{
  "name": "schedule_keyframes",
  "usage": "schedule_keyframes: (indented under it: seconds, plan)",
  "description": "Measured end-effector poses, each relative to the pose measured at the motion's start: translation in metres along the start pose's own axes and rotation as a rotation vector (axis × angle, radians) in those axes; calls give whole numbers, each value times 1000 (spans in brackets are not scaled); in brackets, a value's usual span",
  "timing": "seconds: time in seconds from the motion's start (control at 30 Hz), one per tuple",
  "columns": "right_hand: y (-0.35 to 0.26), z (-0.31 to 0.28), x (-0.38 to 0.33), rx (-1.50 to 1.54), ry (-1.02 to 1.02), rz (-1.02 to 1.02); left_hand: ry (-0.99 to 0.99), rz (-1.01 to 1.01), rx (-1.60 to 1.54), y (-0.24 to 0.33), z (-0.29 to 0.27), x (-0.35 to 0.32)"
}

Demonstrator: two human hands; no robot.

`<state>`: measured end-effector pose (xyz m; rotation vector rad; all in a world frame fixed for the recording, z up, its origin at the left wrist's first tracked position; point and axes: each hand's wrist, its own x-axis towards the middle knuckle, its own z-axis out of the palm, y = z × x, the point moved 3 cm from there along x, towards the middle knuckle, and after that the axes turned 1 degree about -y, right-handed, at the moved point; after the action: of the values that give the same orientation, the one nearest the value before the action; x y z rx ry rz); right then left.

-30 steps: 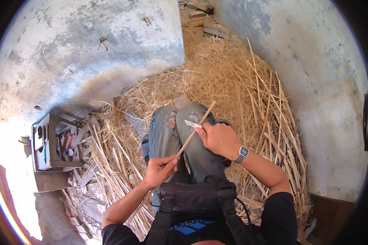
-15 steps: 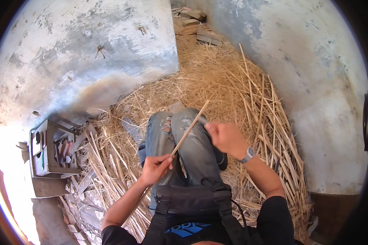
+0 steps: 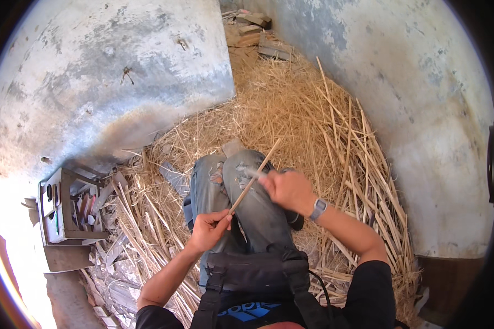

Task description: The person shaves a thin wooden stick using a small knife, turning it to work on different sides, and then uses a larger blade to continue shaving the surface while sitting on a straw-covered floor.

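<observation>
My left hand (image 3: 209,229) is closed around the lower end of a thin pale wooden stick (image 3: 258,172), which slants up and away to the right over my knees. Closed in my right hand (image 3: 288,189) is a knife (image 3: 254,173), its short greyish blade smeared by motion. The blade lies at the stick's upper half, apparently against it; the handle is hidden in my fist. Under both hands are my bent legs in worn, torn jeans (image 3: 211,181).
Shavings (image 3: 280,104) cover the floor ahead. Long split sticks (image 3: 376,186) lie along the right wall, with more sticks (image 3: 153,219) on the left. A small wooden cabinet (image 3: 66,233) with odds and ends stands at the left. Boards (image 3: 252,24) are stacked at the back.
My right hand has moved left and slightly nearer, taking the knife from the right of the stick's upper part to across it. My left hand keeps its hold on the stick.
</observation>
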<state>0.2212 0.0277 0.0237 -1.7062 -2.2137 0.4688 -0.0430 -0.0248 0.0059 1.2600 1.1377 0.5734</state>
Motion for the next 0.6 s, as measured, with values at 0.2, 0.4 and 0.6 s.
schedule_keyframes:
  seconds: [0.2,0.4,0.6]
  plan:
    - [1,-8,8,-40,40,-3,30,64,76,-2,2,3]
    - [54,-30,39,26,154,199,54,8,23,1,3,2]
    - [2,-18,8,9,97,170,52,-4,-5,-4,1,1]
